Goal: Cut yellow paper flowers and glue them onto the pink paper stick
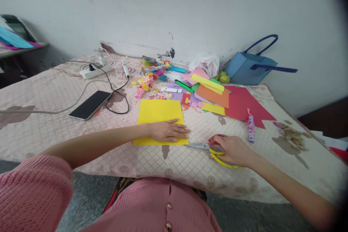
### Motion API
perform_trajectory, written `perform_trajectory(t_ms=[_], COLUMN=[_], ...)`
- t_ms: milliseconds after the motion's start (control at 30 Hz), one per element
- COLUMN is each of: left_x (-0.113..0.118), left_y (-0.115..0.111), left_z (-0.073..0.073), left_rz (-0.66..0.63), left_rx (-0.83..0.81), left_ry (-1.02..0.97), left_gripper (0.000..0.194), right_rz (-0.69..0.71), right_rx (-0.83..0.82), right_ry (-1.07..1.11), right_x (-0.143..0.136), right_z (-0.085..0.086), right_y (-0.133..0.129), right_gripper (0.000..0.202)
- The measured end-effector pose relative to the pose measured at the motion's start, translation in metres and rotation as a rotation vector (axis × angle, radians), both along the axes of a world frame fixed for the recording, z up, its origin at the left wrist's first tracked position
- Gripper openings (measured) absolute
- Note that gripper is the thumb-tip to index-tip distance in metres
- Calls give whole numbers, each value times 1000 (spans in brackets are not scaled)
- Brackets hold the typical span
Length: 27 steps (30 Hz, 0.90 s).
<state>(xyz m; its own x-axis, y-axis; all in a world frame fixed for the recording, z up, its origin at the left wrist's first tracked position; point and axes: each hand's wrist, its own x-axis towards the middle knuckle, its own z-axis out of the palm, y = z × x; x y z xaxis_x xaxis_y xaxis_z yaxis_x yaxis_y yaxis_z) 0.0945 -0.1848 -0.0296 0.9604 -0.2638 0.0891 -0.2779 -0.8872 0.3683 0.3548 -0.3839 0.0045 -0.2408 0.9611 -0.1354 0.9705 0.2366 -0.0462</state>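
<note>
One yellow sheet [160, 110] lies under the flat left hand [165, 131], beside scissors [206, 146] gripped in the right hand [236, 149].

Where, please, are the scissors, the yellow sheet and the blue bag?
Scissors [206, 146]: head view, on the metal at the pivot.
Yellow sheet [160, 111]: head view, on its bare far half.
Blue bag [244, 68]: head view, on the side of its body.

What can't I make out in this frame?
All in the head view:
- Left hand: palm hidden by the back of the hand.
- Right hand: some finger positions hidden by the hand itself.
- Scissors: tips too small to tell whether they touch the yellow sheet.
- Blue bag: contents hidden by its sides.
- Grey cable: cut off by the left edge.
</note>
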Motion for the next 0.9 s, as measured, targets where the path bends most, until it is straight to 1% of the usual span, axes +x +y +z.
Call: perform_trajectory(t_ms=[233,400,733,900], left_x=[0,0,0,0], left_y=[1,1,1,0], left_z=[-3,-3,-2,0], left_rz=[4,10,8,32], left_rx=[33,33,12,3], left_ry=[-19,-7,-22,33], left_gripper=[45,45,45,45], right_rz=[-20,-14,6,-7], right_rx=[15,26,39,22], right_ry=[12,10,11,11], right_x=[-6,-10,-6,-11], right_z=[-1,-2,-1,0], right_y=[2,4,1,2], right_gripper=[32,31,29,31])
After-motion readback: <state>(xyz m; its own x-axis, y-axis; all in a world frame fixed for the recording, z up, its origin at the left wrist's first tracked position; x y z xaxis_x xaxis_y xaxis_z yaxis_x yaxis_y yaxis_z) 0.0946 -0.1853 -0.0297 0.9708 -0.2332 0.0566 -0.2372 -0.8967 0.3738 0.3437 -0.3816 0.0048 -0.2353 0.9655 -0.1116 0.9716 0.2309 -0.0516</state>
